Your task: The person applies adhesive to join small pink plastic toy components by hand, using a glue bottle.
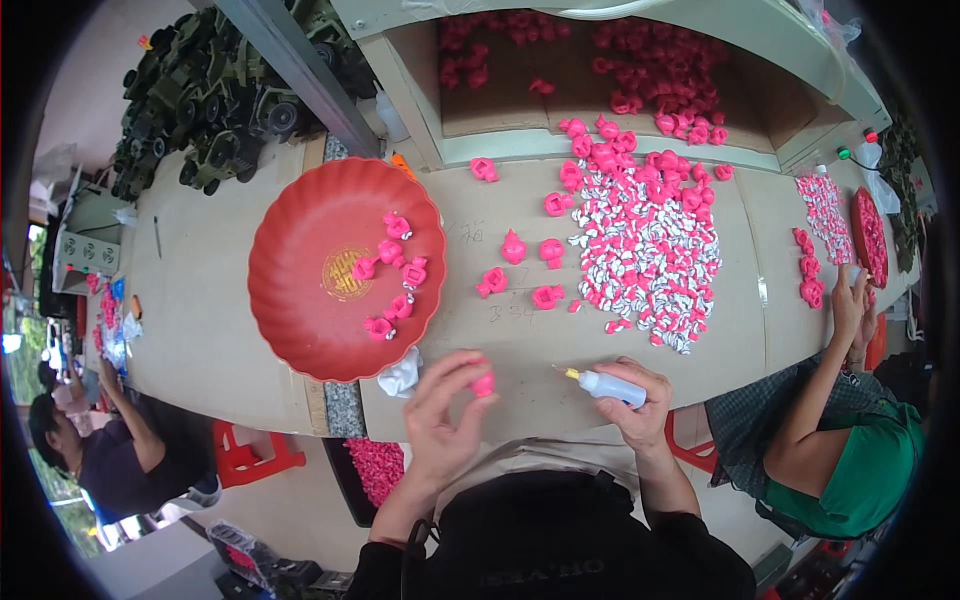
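Note:
My left hand (442,408) pinches a small pink plastic figure part (484,384) between thumb and fingers, just past the table's near edge. In my right hand (642,408) is a white squeeze glue bottle (612,390) with a yellow nozzle, its thin tip directed left toward the pink part but apart from it. Several pink figure heads (514,247) stand loose on the table ahead of my hands. Beyond my right hand spreads a large pile of small pink-and-white pieces (648,265), with more pink heads heaped at its far side.
To the left, a red scalloped tray (290,230) holds several pink heads, with a crumpled white cloth (401,375) beside it. A shelf box (455,148) with pink parts stands behind. Dark green toy vehicles (215,110) are heaped far left. Co-workers sit at either side.

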Available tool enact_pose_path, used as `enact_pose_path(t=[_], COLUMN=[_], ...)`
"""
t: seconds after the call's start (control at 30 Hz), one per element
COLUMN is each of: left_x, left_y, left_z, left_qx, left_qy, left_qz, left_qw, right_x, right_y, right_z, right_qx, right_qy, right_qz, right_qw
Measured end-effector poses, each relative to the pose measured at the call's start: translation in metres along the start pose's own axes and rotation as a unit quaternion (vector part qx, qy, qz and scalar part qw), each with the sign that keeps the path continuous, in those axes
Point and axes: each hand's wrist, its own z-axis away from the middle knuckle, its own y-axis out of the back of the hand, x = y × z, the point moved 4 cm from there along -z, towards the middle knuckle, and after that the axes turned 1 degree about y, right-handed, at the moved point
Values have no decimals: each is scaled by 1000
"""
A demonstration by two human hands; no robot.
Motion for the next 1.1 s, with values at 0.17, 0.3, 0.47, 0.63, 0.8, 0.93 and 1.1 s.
enact_pose_path(t=[0.17, 0.3, 0.47, 0.63, 0.8, 0.93, 1.1], left_x=[18, 19, 18, 15, 40, 28, 17], left_y=[39, 65, 69, 70, 53, 12, -39], left_z=[-20, -28, -30, -34, -52, -57, -82], left_qx=[160, 241, 243, 237, 192, 63, 38], left_qy=[-77, -60, -65, -29, -81, -104, -113], left_qz=[-182, -212, -225, -235, -429, -300, -438], left_qw=[967, 945, 941, 942, 879, 946, 891], right_x=[3, 1, 2, 3, 3, 2, 4], right_y=[-1, -3, -2, -1, -1, 0, 2], right_z=[1, 0, 1, 1, -1, -1, 1], right_qx=[8, 7, 22, 18, 8, 9, 1], right_qy=[-3, 9, -7, -9, -2, 5, -7], right_qz=[-4, -15, -18, -11, -14, -25, -34], right_qw=[1000, 1000, 1000, 1000, 1000, 1000, 999])
